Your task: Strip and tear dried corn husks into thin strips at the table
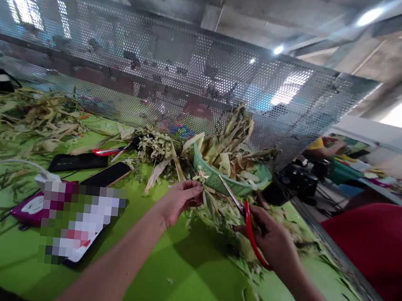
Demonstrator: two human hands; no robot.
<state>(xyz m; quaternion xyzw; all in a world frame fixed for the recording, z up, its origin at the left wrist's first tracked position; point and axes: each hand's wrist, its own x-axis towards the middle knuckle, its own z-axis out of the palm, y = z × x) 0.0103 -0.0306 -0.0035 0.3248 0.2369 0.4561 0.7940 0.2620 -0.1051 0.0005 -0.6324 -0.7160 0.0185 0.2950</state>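
Observation:
My right hand [270, 239] grips a pair of scissors [249, 222] by the red handles. Their blades point up and to the left, toward my left hand. The fingers of my left hand [183, 199] are pinched together on a small pale piece of corn husk [201, 175], partly hidden by the fingertips. Just behind both hands stands a green plastic basket [245, 188] heaped with dry corn husks [223, 148]. Loose husk scraps [212, 209] lie on the table under and between the hands.
Left on the green table [152, 270] are a purple power strip [27, 209] with a white plug, a dark phone [107, 175], a black case [77, 161] and a red cutter [109, 151]. A husk pile [21, 117] lies behind. A perforated metal screen [152, 69] closes the back.

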